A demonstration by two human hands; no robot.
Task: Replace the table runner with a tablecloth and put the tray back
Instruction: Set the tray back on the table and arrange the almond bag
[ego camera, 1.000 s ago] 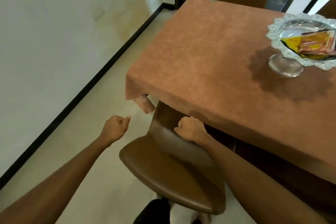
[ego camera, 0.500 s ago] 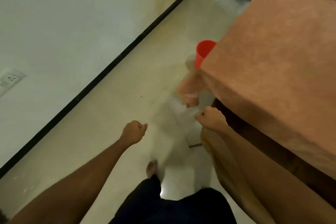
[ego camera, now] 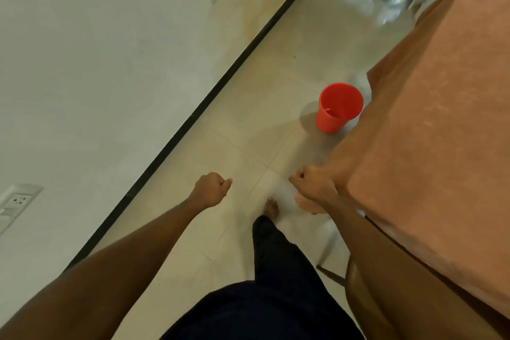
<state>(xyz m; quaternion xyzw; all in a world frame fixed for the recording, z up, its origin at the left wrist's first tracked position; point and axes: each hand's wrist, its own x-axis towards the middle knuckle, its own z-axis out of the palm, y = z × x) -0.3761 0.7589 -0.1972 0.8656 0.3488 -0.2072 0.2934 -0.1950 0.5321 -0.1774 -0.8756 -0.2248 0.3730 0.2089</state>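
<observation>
Both hands fisted, apparently empty | left [ego camera: 211,189] | right [ego camera: 314,183] beside tablecloth [ego camera: 436,107]

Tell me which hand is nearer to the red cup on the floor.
The right hand. It is a loose fist just below the red cup, beside the tablecloth corner. The left hand, also a fist, is farther away, to the cup's lower left.

No readable text, label, brand, number or sign shows on anything in view.
</observation>
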